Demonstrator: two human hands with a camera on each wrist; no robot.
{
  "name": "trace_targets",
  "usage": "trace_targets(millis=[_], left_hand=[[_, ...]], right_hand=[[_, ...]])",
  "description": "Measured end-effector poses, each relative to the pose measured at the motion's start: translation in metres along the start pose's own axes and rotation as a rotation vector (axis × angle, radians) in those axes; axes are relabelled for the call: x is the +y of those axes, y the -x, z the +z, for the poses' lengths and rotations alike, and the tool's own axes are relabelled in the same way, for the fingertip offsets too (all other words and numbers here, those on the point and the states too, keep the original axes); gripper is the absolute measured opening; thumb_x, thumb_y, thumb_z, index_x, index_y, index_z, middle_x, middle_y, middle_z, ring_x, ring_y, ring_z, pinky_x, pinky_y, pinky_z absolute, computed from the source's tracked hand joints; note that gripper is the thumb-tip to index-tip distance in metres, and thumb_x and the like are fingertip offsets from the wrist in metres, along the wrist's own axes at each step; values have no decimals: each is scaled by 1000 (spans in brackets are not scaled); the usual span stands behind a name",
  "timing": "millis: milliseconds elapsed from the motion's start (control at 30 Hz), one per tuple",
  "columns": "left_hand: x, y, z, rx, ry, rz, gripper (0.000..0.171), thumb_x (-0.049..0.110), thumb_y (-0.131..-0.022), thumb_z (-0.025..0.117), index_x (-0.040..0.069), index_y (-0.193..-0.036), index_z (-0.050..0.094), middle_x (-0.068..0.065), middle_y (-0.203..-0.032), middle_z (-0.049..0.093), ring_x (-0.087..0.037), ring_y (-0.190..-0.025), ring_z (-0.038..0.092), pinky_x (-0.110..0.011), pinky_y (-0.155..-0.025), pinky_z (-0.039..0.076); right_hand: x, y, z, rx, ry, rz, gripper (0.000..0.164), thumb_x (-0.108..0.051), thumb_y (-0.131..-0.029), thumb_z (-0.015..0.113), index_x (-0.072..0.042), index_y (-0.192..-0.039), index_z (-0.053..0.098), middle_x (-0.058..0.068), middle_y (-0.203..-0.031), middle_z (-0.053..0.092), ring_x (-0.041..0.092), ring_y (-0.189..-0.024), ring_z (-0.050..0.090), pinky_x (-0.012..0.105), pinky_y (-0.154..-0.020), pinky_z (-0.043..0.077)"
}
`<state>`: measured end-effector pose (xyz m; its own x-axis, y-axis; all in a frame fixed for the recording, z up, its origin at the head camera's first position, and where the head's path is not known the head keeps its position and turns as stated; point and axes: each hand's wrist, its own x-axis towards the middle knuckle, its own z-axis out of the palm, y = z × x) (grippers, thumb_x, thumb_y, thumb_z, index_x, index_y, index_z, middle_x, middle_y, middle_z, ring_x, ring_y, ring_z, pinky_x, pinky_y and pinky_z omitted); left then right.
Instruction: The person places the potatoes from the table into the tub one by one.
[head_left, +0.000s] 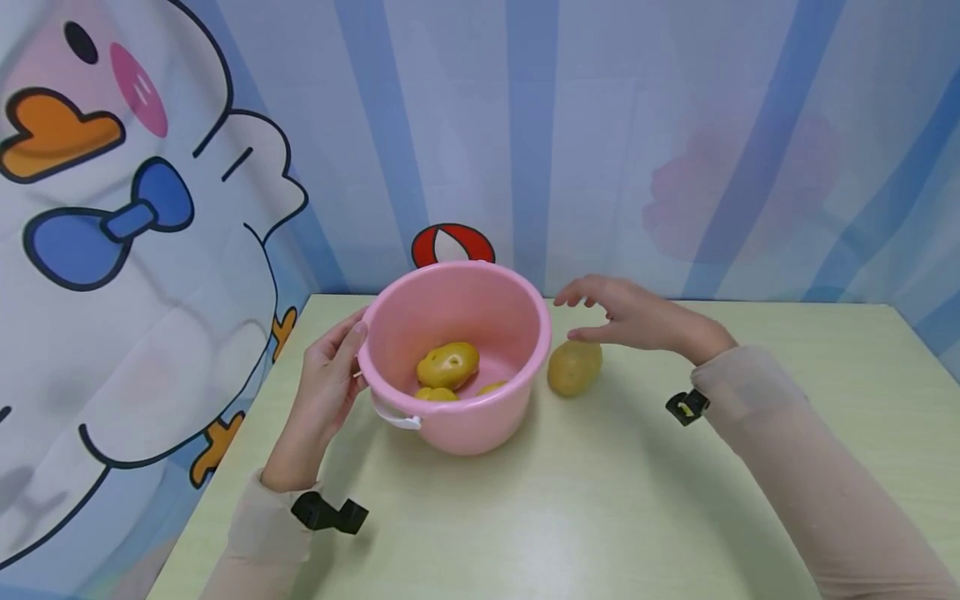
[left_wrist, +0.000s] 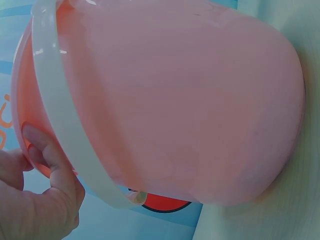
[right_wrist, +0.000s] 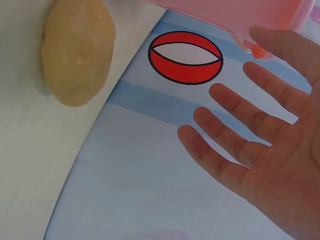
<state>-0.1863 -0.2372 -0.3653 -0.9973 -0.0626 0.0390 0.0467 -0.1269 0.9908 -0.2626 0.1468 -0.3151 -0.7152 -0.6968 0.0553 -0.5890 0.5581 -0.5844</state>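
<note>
A pink bucket [head_left: 480, 425] with a white handle [left_wrist: 65, 110] stands on the table, its mouth facing the head camera. Three yellow potatoes show inside; the largest potato [head_left: 447, 365] lies on top, the others partly hidden by the near rim. My left hand [head_left: 328, 371] grips the bucket's rim at the left, thumb outside and fingertips partly out of sight in the head view. Just right of the bucket, a single potato [head_left: 574, 368] lies on the table. Above it hovers my right hand [head_left: 637, 315], fingers spread and holding nothing, apart from the potato in the right wrist view [right_wrist: 77, 52].
The pale green table [head_left: 675, 517] ends at the back against a blue striped cloth [head_left: 600, 150]. On the left hangs cloth printed with a white cartoon duck [head_left: 150, 333]. Black wrist cameras sit on both sleeves.
</note>
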Motion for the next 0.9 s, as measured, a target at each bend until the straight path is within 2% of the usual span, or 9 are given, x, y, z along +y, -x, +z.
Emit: trace_targets(millis=[333, 567, 767, 900], left_hand=[[-1, 0, 0, 6, 7, -1, 55, 35, -102, 57, 9, -149, 47, -6, -132, 58, -11, -77, 63, -15, -65, 54], [0, 1, 0, 7, -3, 10, 51, 32, -103, 55, 9, -149, 47, -5, -131, 59, -10, -79, 65, -16, -68, 54], [-1, 2, 0, 12, -13, 18, 50, 32, -104, 54, 9, -148, 48, -5, -130, 59, -9, -74, 61, -14, -63, 52], [0, 2, 1, 10, -20, 23, 50, 32, -104, 54, 9, -148, 47, -6, -132, 58, -9, -74, 61, -13, -63, 51]], right_hand=[[9, -2, 12, -36, 0, 21, 56, -24, -91, 76, -2, -137, 54, 11, -133, 56, 30, -121, 50, 52, -98, 46], [15, -4, 19, -65, -17, 51, 57, -23, -90, 77, -3, -138, 54, 11, -135, 55, 32, -126, 47, 56, -101, 43], [20, -8, 26, -91, -19, 55, 58, -23, -90, 77, 0, -137, 54, 16, -137, 53, 35, -128, 45, 59, -103, 41], [25, -10, 32, -95, 17, 44, 59, -24, -89, 78, 2, -136, 54, 19, -136, 53, 38, -126, 44, 60, -103, 39]])
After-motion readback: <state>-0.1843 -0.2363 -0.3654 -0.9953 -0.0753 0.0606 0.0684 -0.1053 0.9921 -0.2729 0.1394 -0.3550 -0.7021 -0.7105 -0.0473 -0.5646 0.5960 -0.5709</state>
